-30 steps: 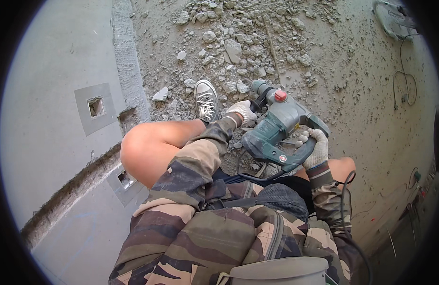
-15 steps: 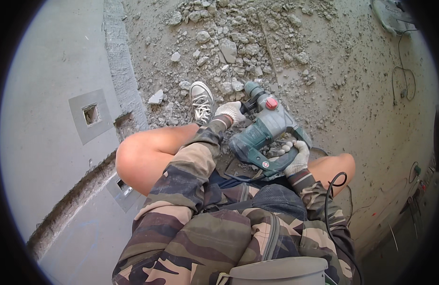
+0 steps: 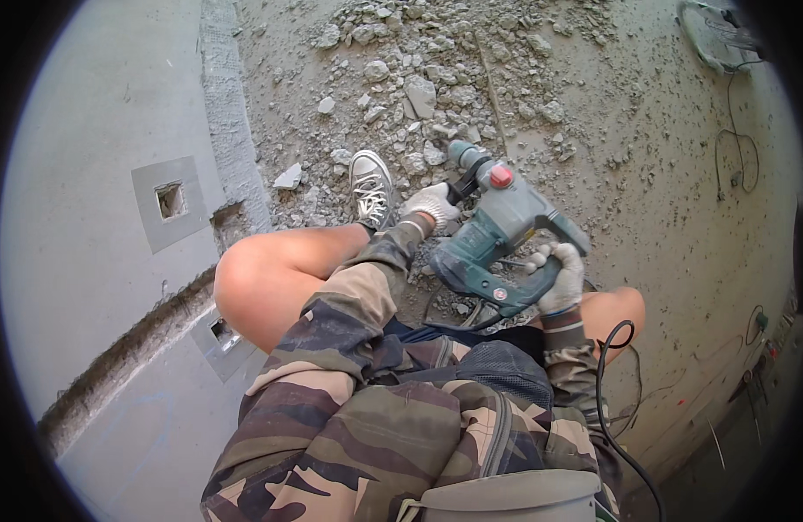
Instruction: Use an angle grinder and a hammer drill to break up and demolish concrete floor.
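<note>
Across my lap, just above the floor, I hold a green and grey rotary hammer (image 3: pixel 506 222) with a red knob on its body. My left hand (image 3: pixel 432 205), in a white knit glove, is closed round its black side handle (image 3: pixel 467 181). The rear grip is in my right hand (image 3: pixel 563 277), also gloved, with the fingers wrapped about it. The tool's front end points up and left, toward the rubble (image 3: pixel 419 96). I cannot make out a bit in the front end. A black cable (image 3: pixel 603 383) loops beside my right forearm.
At my left stands a grey wall (image 3: pixel 97 130) with a rough chased groove (image 3: pixel 132 357) and square box openings (image 3: pixel 170 201). My shoe (image 3: pixel 370 187) rests among broken concrete. Wires (image 3: pixel 742 157) and a round pale object (image 3: pixel 710 39) lie on the far right.
The rotary hammer has shifted slightly to the right and turned a little. Both hands have moved right with it, keeping their grip, and my right hand has risen somewhat.
</note>
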`<state>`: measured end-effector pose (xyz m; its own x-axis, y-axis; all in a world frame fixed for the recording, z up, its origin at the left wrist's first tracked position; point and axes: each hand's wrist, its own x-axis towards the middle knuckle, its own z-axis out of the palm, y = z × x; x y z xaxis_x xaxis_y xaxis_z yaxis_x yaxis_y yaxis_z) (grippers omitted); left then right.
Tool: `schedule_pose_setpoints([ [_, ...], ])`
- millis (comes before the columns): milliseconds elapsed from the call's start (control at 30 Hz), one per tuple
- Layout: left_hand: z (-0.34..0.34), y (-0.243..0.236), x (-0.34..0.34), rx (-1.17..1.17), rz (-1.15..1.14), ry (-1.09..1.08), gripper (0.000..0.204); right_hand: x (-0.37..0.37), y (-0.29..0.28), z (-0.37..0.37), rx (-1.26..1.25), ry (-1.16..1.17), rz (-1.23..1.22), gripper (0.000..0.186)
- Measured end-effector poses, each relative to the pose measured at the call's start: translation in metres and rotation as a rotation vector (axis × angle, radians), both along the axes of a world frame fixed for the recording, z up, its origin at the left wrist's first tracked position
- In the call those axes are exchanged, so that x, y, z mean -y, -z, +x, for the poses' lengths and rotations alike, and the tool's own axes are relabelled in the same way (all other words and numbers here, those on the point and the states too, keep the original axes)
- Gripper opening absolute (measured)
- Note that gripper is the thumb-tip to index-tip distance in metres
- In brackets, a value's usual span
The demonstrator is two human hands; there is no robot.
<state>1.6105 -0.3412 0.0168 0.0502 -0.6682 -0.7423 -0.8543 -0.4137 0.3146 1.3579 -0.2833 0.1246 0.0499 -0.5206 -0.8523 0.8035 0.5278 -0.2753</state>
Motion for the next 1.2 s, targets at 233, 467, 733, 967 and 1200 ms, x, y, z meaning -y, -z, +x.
schedule_pose_setpoints([
  [233, -0.021, 0.002, 0.004, -0.189, -0.019, -0.124, 0.042, 0.022, -0.012, -0.018, -0.076, -0.13, -0.05, 0.006],
  [467, 0.007, 0.008, 0.041, 0.019, 0.099, 0.11, 0.041, 0.015, 0.067, -0.012, 0.097, 0.011, 0.131, 0.006],
  [733, 0.023, -0.005, 0.047, 0.082, 0.043, 0.298, 0.043, -0.014, 0.067, 0.009, 0.175, 0.135, 0.21, 0.006],
  [967, -0.015, -0.017, 0.034, 0.124, 0.086, 0.197, 0.041, -0.013, 0.053, -0.021, 0.284, 0.158, 0.029, 0.01],
  [1200, -0.003, 0.0, 0.033, 0.033, 0.044, 0.25, 0.045, -0.032, 0.042, -0.002, 0.147, 0.204, 0.143, 0.011],
])
